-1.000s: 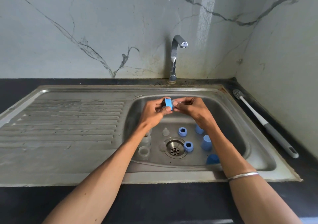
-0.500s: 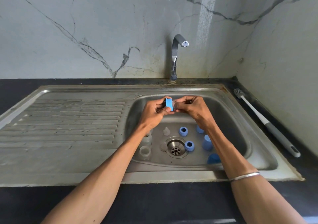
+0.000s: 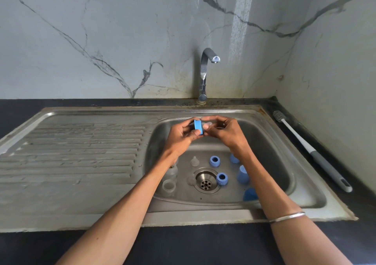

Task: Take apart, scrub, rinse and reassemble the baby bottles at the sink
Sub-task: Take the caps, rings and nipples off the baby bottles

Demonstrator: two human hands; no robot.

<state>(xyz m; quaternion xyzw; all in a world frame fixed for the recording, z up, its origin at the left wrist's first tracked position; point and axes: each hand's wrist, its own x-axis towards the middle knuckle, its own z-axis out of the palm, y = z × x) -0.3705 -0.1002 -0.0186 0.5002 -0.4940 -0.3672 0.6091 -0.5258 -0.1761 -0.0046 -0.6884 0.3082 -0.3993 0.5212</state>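
Holding a blue screw ring on edge over the back of the sink basin, the left hand is curling thumb and fingers round the ring's rim, just below the tap. The right hand is pinching a clear teat at the ring's open face, its fingertips touching the ring; whether the teat is going in or coming out I cannot tell.

Both parts are looking light and small. The ring is probably stiff plastic, so the rim is the place to grip it, squarely across its width. The teat is likely soft silicone that is going to fold under pressure and slip when wet; taking it low on its flange, close to the ring, should be giving better purchase than the tip.

Lying loose on the basin floor around the drain are two more blue rings, blue caps toward the right wall, another teat and clear bottle bodies near the left wall. A bottle brush is resting on the worktop along the sink's right edge, well apart from both hands.
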